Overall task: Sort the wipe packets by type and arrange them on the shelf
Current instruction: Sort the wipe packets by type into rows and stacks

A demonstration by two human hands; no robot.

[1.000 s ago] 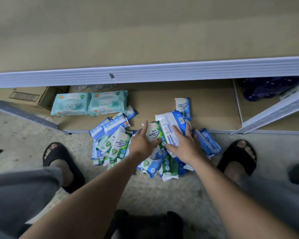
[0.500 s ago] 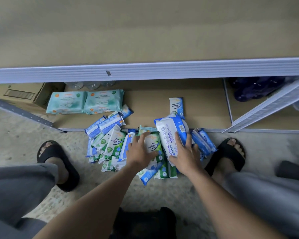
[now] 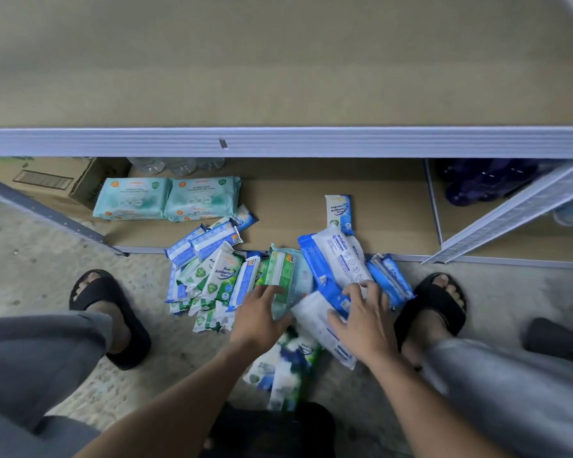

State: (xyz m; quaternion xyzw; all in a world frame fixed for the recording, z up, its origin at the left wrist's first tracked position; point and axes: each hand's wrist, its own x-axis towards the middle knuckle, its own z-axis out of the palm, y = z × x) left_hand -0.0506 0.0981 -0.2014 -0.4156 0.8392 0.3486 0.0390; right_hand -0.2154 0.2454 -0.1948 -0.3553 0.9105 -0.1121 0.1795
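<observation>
A heap of small wipe packets lies on the floor against the bottom shelf (image 3: 311, 206). It includes green-white pine packets (image 3: 224, 272), blue packets (image 3: 209, 241) and more blue ones (image 3: 389, 279) at the right. My left hand (image 3: 262, 315) rests with straight fingers on a teal-green packet (image 3: 283, 271). My right hand (image 3: 364, 319) presses with spread fingers on a white packet (image 3: 311, 320) and the large blue-white antabax packet (image 3: 338, 256). Blurred packets (image 3: 288, 365) lie closer to me. On the shelf sit two large teal packets (image 3: 133, 198) (image 3: 202, 196) and one small blue packet (image 3: 339, 213).
A cardboard box (image 3: 47, 180) and clear bottles (image 3: 179, 165) stand at the shelf's back left, and dark purple items (image 3: 487, 183) at the right. The upper shelf beam (image 3: 278, 142) overhangs. My sandalled feet (image 3: 110, 312) (image 3: 434, 302) flank the heap.
Both hands have drawn back toward me over the heap. A teal-green packet is now uncovered, and several packets have slid toward me, blurred.
</observation>
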